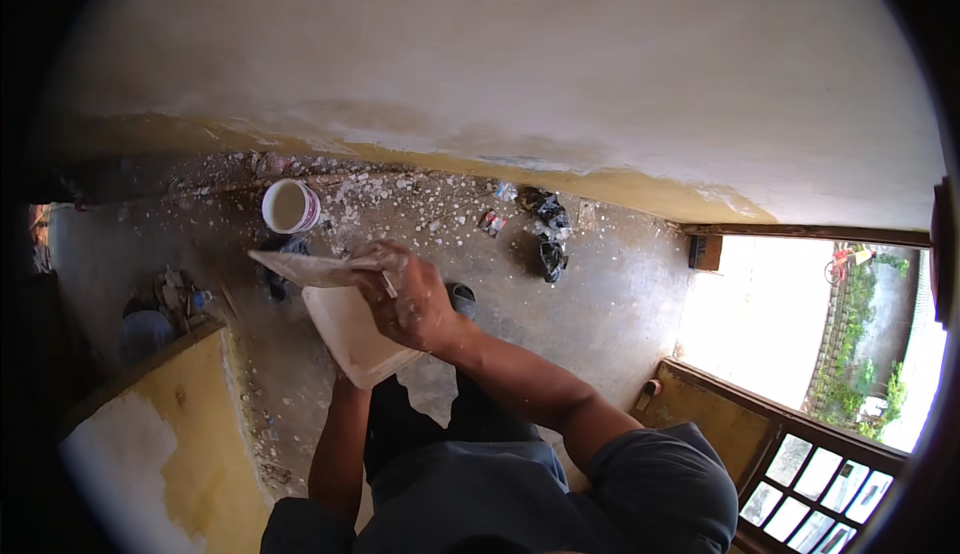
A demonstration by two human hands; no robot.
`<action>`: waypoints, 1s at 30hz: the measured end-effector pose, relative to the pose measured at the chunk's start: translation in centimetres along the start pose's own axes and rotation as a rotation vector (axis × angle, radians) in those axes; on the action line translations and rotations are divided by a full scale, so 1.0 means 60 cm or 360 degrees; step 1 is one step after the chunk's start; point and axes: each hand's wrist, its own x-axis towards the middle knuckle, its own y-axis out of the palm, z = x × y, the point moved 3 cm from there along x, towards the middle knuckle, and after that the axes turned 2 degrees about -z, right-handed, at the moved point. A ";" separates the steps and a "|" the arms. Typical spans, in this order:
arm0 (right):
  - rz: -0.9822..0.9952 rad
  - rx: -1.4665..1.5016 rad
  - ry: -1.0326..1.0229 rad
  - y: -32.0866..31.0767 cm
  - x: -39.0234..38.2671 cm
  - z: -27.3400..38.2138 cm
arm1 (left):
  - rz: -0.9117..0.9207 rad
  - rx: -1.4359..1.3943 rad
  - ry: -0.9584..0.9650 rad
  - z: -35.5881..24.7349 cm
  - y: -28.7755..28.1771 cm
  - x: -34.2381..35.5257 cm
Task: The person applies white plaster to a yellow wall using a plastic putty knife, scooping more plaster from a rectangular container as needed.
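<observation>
My right hand (415, 299), smeared with white, is closed around a flat putty-coated trowel (310, 270). Its blade points left and lies just over the far edge of a pale, shallow, square-sided tray (350, 329). From below, my left hand (346, 382) holds up this tray; its fingers are hidden behind the tray, and only the wrist side shows. Pale smears coat the tray's inner face. Both tools are in front of my body, above the floor.
A plastered wall (520, 64) with a yellowish lower band runs across the far side. Beside it stand a white bucket (291, 206), white debris and black plastic bags (548, 209). A low yellow wall (170, 434) is at left; a bright doorway (755, 319) and a paned window (820, 489) are right.
</observation>
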 end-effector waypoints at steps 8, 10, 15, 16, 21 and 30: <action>-0.0994 0.1127 0.1765 -0.228 -0.095 -0.220 | 0.0107 0.1546 0.0187 -0.068 -0.043 -0.009; -0.1697 0.1530 0.2012 -0.279 -0.180 -0.386 | 0.0111 0.1625 0.0199 -0.052 -0.039 -0.017; -0.1889 0.1534 0.1952 -0.343 -0.205 -0.597 | 0.0134 0.1761 0.0276 -0.022 -0.032 -0.052; -0.1971 0.1528 0.1908 -0.373 -0.202 -0.626 | 0.0138 0.1774 0.0254 -0.013 -0.037 -0.049; -0.2028 0.1490 0.1959 -0.330 -0.154 -0.584 | 0.0099 0.1872 0.0408 -0.008 -0.045 -0.105; -0.1916 0.1604 0.1756 -0.309 -0.018 -0.447 | 0.0187 0.1999 0.0434 0.041 -0.011 -0.117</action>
